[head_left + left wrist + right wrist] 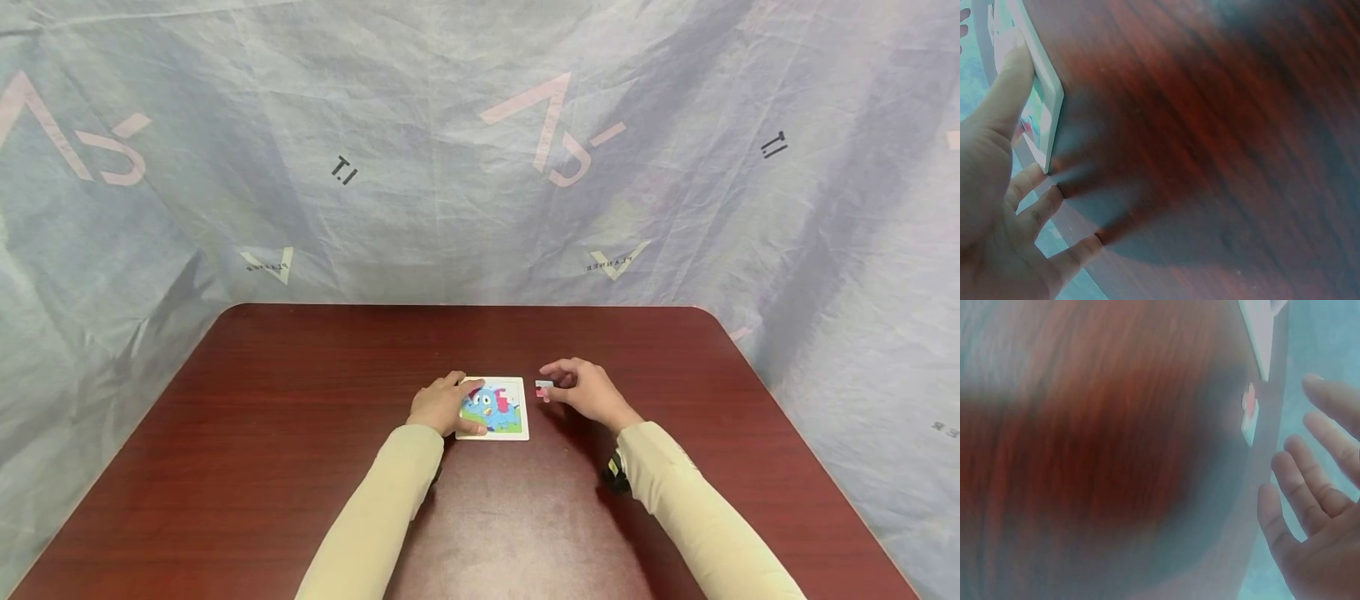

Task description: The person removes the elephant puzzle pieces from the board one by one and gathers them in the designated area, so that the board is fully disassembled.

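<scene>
Left grip point(437, 406) on the puzzle board point(525, 417), right grip point(591, 393) beside the loose piece point(541, 387)!
I see both relaxed and spread, clasping nothing; the piece lies right of the board on the tabletop point(285, 467).

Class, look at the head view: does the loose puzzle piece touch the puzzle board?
No, the puzzle piece is apart from the board, with bare table showing between them.
</scene>
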A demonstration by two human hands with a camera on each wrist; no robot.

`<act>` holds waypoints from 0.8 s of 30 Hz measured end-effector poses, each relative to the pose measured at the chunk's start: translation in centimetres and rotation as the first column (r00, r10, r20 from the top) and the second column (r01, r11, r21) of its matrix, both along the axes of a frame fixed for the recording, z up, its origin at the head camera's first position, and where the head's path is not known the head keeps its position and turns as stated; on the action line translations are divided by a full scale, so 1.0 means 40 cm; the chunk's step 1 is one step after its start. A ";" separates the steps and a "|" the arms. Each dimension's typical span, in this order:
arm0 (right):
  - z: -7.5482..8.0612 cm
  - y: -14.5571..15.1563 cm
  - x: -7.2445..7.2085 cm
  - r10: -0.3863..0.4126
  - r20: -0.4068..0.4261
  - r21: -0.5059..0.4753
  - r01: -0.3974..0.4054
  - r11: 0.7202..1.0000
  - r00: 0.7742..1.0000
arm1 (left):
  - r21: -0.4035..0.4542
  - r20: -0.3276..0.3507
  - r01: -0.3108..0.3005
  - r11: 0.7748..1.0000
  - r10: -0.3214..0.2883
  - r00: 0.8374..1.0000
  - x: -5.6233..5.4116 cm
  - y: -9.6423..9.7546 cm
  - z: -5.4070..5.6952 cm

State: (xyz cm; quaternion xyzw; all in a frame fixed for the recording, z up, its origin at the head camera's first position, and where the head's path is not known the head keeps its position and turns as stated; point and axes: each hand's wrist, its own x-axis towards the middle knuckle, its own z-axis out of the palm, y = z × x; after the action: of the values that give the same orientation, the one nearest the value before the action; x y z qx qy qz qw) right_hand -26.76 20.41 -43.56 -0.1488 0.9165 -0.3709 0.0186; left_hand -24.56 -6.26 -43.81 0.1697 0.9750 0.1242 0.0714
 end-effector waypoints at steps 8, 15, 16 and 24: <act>-0.008 -0.033 0.017 -0.017 0.034 -0.021 0.018 1.000 0.999 | 0.000 0.008 -0.005 1.000 0.005 1.000 -0.001 0.000 0.000; -0.014 -0.063 0.029 -0.027 0.019 -0.007 0.027 1.000 0.999 | -0.003 0.006 -0.007 1.000 0.007 1.000 0.001 0.001 0.002; -0.015 -0.066 0.030 -0.031 0.020 -0.003 0.031 1.000 0.999 | -0.002 0.006 -0.007 1.000 0.007 1.000 0.001 0.001 0.002; -0.023 -0.092 0.041 -0.054 0.031 0.036 0.053 0.998 0.998 | -0.002 0.019 -0.011 1.000 0.011 1.000 0.003 0.003 0.005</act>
State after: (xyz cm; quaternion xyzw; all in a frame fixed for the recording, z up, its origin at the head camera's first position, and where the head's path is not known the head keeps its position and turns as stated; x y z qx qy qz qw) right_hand -25.11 16.72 -44.49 -0.1179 0.9262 -0.3573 0.0258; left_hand -24.44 -6.13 -43.60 0.1632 0.9753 0.1252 0.0803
